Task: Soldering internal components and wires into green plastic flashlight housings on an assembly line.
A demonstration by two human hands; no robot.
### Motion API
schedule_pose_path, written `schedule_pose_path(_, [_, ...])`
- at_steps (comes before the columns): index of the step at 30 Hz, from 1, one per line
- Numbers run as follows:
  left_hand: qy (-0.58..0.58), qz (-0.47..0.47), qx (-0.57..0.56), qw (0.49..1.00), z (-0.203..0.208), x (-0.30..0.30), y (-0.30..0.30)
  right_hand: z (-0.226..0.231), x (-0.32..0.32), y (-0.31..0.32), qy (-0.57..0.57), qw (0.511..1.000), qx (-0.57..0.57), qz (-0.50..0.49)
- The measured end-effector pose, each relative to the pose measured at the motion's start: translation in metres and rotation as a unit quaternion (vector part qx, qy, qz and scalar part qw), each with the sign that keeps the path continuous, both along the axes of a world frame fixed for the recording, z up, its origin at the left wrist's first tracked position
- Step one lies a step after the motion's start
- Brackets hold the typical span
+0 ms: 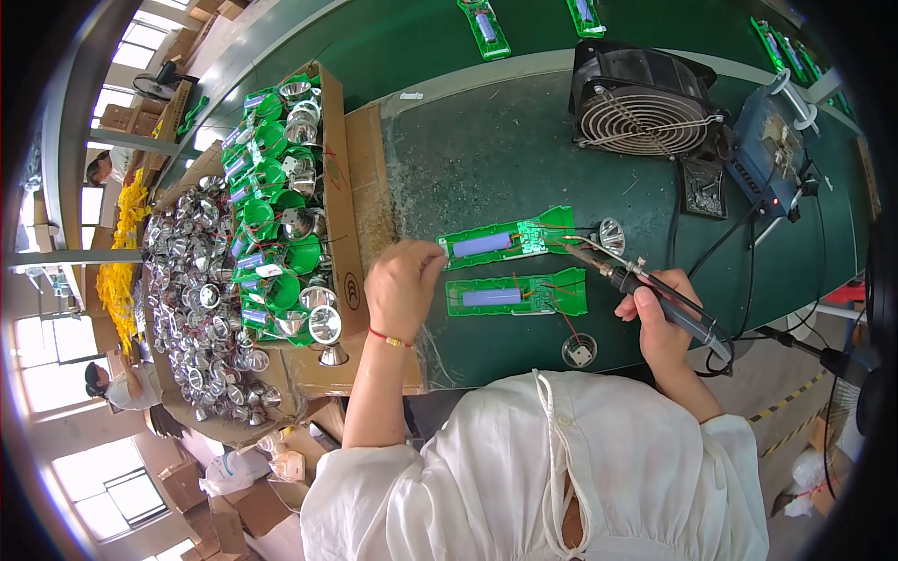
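Observation:
My right hand point(653, 324) is wrapped round a soldering iron point(690, 323), whose tip points left at the circuit board point(531, 241) in a green flashlight half-shell point(463, 257). A thin metal tube runs alongside the iron's tip. At the shell's left end, my left hand point(400, 285) pinches its edge between thumb and finger. That shell carries a purple battery cell point(482, 245), red wires and a silver reflector point(611, 234) at its right. Just nearer me lies a second green half-shell point(458, 309) with its own cell, board and a wired reflector point(579, 351).
A carton point(348, 187) of green half-shells and a heap of silver reflectors point(192, 280) stand at the left. Behind my right hand are a metal-grilled fan point(645, 122), a blue soldering station point(762, 140) and a black tray point(702, 187). Cables cross the right side.

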State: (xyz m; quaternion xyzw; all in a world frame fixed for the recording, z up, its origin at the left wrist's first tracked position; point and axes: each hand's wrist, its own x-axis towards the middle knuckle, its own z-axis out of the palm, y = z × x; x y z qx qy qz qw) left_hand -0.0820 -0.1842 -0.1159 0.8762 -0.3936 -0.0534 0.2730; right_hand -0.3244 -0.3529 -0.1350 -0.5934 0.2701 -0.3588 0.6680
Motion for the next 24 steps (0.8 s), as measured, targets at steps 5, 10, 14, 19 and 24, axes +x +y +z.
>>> schedule_pose_path(5, [-0.094, -0.105, 0.042, 0.989, 0.003, 0.004, -0.001, 0.001, -0.001, -0.001, 0.000, 1.000, 0.009, 0.001])
schedule_pose_path(10, [-0.189, -0.188, 0.096, 0.959, 0.006, 0.007, 0.001, 0.002, 0.000, -0.002, -0.003, 1.000, 0.009, -0.003])
schedule_pose_path(14, [-0.163, -0.153, -0.017, 0.975, 0.006, 0.006, 0.006, 0.001, -0.001, -0.002, -0.005, 1.000, 0.009, -0.011])
schedule_pose_path(19, [-0.083, -0.103, -0.075, 0.988, 0.001, 0.003, 0.017, 0.001, -0.003, -0.003, -0.005, 1.000, 0.013, -0.011])
schedule_pose_path(24, [0.094, 0.008, -0.148, 0.985, -0.016, 0.001, 0.014, 0.000, -0.002, -0.001, -0.007, 1.000, 0.007, -0.010])
